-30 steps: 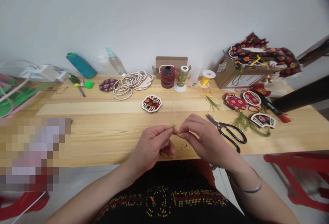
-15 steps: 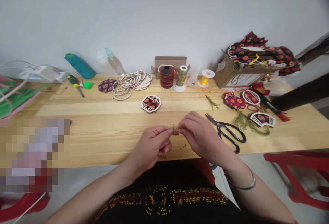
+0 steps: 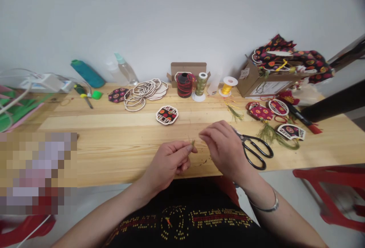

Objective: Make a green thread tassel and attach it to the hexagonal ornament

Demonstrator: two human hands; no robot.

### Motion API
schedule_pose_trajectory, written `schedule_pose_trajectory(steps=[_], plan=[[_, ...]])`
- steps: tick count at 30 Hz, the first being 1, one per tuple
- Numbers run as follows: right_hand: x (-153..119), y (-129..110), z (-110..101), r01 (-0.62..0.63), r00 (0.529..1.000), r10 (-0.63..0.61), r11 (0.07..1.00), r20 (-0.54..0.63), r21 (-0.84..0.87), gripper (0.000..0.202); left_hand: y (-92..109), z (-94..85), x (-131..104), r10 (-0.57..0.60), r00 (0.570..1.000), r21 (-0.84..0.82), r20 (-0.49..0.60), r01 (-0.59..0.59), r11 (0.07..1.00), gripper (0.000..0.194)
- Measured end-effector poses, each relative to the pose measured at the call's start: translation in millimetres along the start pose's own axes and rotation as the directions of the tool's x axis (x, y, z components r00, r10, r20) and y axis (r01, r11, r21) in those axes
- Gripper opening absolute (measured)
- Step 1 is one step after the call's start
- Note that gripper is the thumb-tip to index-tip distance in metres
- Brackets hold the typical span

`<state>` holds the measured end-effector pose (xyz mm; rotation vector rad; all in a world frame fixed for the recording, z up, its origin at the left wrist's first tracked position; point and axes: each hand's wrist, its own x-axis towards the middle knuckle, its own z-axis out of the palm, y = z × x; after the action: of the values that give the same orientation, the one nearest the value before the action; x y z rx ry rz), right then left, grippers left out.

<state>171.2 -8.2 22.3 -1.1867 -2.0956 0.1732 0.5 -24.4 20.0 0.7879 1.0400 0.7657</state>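
My left hand (image 3: 172, 158) is closed in a pinch, with a small tuft of olive-green thread (image 3: 193, 142) poking out above the thumb and fingertip. My right hand (image 3: 224, 145) is a short way to the right of it, thumb and fingers drawn together; whatever they hold, if anything, is too small to see. Black-handled scissors (image 3: 256, 149) lie just right of that hand, their blades partly behind it. Beyond my hands a patterned fabric piece in a pale wooden frame (image 3: 167, 115) rests flat on the table. Dark bits of thread (image 3: 203, 162) lie between the hands.
At the back stand a dark red thread cone (image 3: 184, 85), an olive thread spool (image 3: 202, 85) and a yellow spool (image 3: 228, 86). Wooden frames (image 3: 135, 104) lie back left. A cardboard box (image 3: 245, 77) with fabric and several finished ornaments (image 3: 278, 107) are at right.
My right hand has pulled away from my left, moving slightly right. The green thread tuft stays in my left hand and now shows more clearly.
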Motion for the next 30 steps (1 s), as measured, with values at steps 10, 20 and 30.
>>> schedule_pose_trajectory(steps=[10, 20, 30], plan=[[-8.8, 2.4, 8.0, -0.676, 0.726, 0.505, 0.395, 0.467, 0.622, 0.018, -3.3, -1.9, 1.7, 0.042, 0.999, 0.037, 0.021, -0.043, 0.998, 0.019], [-8.4, 5.7, 24.4, -0.657, 0.7, 0.356, -0.018, 0.619, 0.753, 0.01, -1.2, -0.1, -0.1, 0.006, 0.997, 0.114, 0.076, -0.014, 0.993, 0.023], [-8.7, 2.1, 25.2, -0.553, 0.802, 0.39, 0.2, 0.452, 0.809, 0.016, -6.4, -2.3, 1.7, -0.045, 0.987, -0.067, 0.154, 0.055, 0.996, 0.018]])
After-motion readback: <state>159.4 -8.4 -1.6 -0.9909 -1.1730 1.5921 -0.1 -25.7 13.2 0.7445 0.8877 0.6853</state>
